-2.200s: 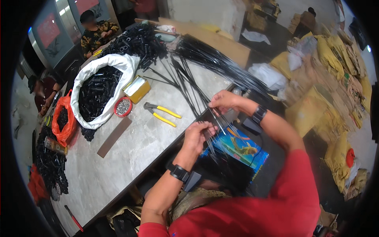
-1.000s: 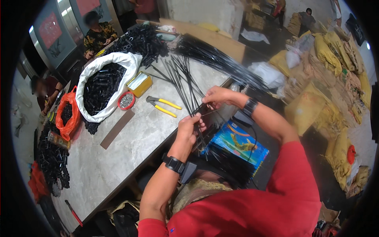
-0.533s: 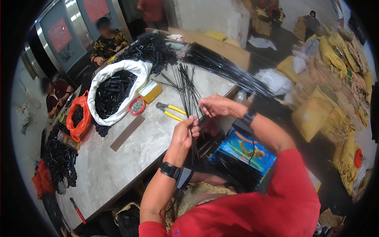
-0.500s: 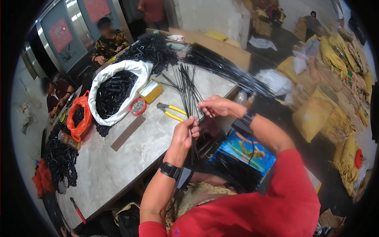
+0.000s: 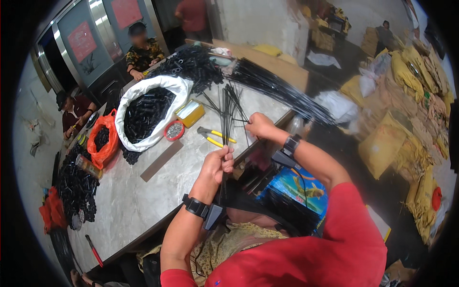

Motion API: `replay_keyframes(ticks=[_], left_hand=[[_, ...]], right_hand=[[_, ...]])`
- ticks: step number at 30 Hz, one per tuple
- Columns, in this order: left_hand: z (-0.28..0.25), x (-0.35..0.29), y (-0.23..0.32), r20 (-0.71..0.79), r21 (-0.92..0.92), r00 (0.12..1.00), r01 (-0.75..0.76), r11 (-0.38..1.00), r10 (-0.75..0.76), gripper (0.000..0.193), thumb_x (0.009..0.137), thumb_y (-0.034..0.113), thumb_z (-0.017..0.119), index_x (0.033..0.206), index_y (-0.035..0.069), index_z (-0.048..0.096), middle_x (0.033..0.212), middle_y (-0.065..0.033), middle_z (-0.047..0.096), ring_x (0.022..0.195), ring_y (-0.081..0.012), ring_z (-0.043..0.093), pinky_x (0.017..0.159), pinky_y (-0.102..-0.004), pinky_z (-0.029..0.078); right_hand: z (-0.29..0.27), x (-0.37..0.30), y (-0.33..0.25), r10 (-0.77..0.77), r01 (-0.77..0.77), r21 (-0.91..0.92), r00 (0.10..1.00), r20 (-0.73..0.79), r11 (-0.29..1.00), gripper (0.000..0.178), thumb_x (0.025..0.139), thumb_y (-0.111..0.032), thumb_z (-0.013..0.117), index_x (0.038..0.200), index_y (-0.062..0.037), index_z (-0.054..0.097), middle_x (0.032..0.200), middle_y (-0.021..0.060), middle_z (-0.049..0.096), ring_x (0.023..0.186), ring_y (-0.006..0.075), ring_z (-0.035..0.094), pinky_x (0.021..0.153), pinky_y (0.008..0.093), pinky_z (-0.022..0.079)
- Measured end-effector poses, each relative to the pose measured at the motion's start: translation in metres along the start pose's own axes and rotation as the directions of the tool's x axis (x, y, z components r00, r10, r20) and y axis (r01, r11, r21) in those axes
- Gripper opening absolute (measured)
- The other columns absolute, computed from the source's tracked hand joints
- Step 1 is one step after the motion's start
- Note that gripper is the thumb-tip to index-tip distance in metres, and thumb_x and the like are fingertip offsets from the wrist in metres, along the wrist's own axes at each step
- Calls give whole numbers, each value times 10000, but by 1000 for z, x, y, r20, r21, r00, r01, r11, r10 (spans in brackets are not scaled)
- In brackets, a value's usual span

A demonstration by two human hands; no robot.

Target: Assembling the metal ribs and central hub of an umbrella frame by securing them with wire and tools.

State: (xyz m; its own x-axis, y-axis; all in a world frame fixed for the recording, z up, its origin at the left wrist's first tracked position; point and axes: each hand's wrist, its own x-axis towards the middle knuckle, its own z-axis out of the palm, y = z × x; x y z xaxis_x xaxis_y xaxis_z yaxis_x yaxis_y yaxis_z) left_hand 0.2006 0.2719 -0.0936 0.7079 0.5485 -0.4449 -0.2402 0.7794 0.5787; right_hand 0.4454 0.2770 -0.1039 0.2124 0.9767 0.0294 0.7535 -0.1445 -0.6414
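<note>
My left hand [image 5: 217, 165] is closed around a bundle of thin black rods [image 5: 226, 112], held nearly upright over the table's near edge. The bundle's lower ends hang below my fist, and its upper ends fan apart. To the right of the bundle my right hand [image 5: 262, 126] is closed, pinching the end of a thin black rod that slants out from the others. Behind the left hand lie end-cutting pliers [image 5: 216, 137] with yellow handles, partly covered by the rods. A red-rimmed tub of small metal pieces [image 5: 174, 130] and a yellow tin [image 5: 190, 114] stand farther left.
A white sack [image 5: 183, 89] of black tubular parts and an orange bag [image 5: 102, 157] stand on the grey table [image 5: 143, 205]. A flat strip [image 5: 161, 160] and red-handled pliers [image 5: 94, 250] lie there. Long black rods [image 5: 282, 91] stretch along the far right. Two people sit across the table.
My right hand has moved slightly right, away from the bundle, drawing a rod outward. My left hand keeps its grip on the rods. The whole view has shifted a little.
</note>
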Motion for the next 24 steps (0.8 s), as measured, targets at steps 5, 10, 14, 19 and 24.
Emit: replay_keyframes(ticks=[5, 10, 14, 19, 24], left_hand=[[-5, -4, -1, 7, 76, 999, -42, 996, 41, 164, 1001, 175, 518, 1014, 12, 504, 664, 19, 417, 482, -77, 348, 410, -222, 291], [-1, -13, 1, -49, 94, 995, -78, 993, 83, 147, 998, 149, 499, 979, 5, 522, 655, 9, 429, 486, -79, 338, 421, -241, 273], [-12, -38, 28, 29, 112, 999, -49, 993, 46, 139, 991, 127, 505, 996, -11, 524, 660, 3, 434, 487, -77, 345, 420, -236, 273], [-5, -84, 59, -44, 275, 998, -22, 961, 36, 158, 989, 132, 520, 1023, -22, 525, 645, 28, 392, 456, -50, 294, 396, -215, 248], [12, -134, 91, 11, 346, 994, -102, 933, 105, 159, 980, 154, 544, 994, -4, 541, 629, 40, 394, 429, -39, 316, 358, -208, 256]], right_hand=[[5, 5, -6, 257, -315, 737, 946, 195, 598, 256, 892, -149, 598, 683, -8, 646, 633, 99, 680, 535, 166, 658, 427, 306, 454], [-5, 8, -1, 148, -267, 672, 962, 230, 691, 210, 858, -136, 623, 679, -28, 619, 600, 74, 646, 428, 119, 559, 359, 252, 346], [-32, 11, 43, 86, -146, 385, 982, 167, 911, 201, 851, -125, 624, 693, -2, 606, 553, 59, 605, 396, 124, 523, 350, 278, 348], [-63, 9, 69, -53, 37, 139, 993, 110, 990, 203, 878, -168, 628, 803, 19, 609, 623, 69, 636, 469, 142, 589, 425, 292, 447], [-89, 33, 80, 10, -11, -16, 998, -56, 1000, 227, 877, -199, 644, 821, 20, 642, 683, 139, 668, 579, 234, 660, 545, 367, 525]])
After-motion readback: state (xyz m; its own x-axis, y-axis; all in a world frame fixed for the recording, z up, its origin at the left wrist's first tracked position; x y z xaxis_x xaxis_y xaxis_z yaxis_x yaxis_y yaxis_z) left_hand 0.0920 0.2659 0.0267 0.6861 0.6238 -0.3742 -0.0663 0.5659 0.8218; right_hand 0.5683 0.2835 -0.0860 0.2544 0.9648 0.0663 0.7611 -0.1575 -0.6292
